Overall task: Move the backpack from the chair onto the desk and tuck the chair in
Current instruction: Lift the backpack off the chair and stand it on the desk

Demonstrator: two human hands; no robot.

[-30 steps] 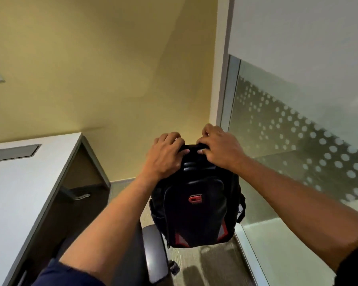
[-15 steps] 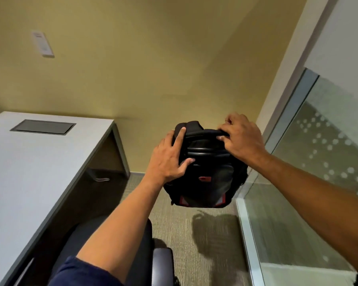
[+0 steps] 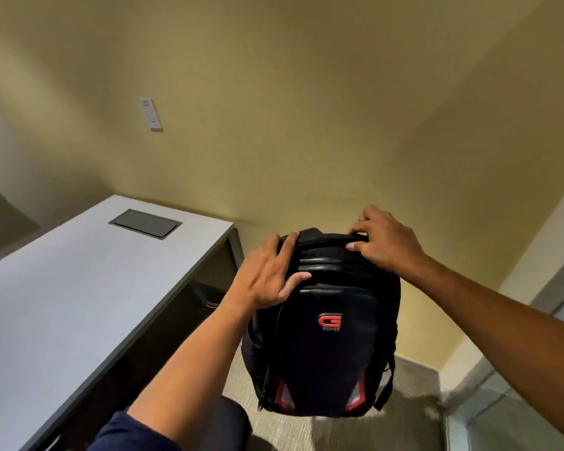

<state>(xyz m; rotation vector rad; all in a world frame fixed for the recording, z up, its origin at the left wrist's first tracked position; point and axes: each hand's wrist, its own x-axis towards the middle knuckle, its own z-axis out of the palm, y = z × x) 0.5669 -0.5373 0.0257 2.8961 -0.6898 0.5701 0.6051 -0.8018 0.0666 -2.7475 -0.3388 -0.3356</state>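
Note:
A black backpack (image 3: 326, 340) with a red logo and red corner patches hangs in the air, upright, to the right of the desk. My right hand (image 3: 385, 242) grips its top handle. My left hand (image 3: 267, 275) is pressed flat against its upper left side, thumb on the front. The grey desk (image 3: 79, 288) stretches along the left, its near right corner just left of the bag. A dark part of the chair (image 3: 232, 421) shows at the bottom, below my left forearm; the rest of the chair is hidden.
A dark cable hatch (image 3: 145, 223) is set into the far end of the desk top. A yellow wall stands behind with a white wall switch (image 3: 151, 113). A glass partition (image 3: 515, 411) borders the right side. Carpet lies below the bag.
The backpack has swung up and turned so its front faces me, staying to the right of the desk. My view has turned left and more of the desk shows.

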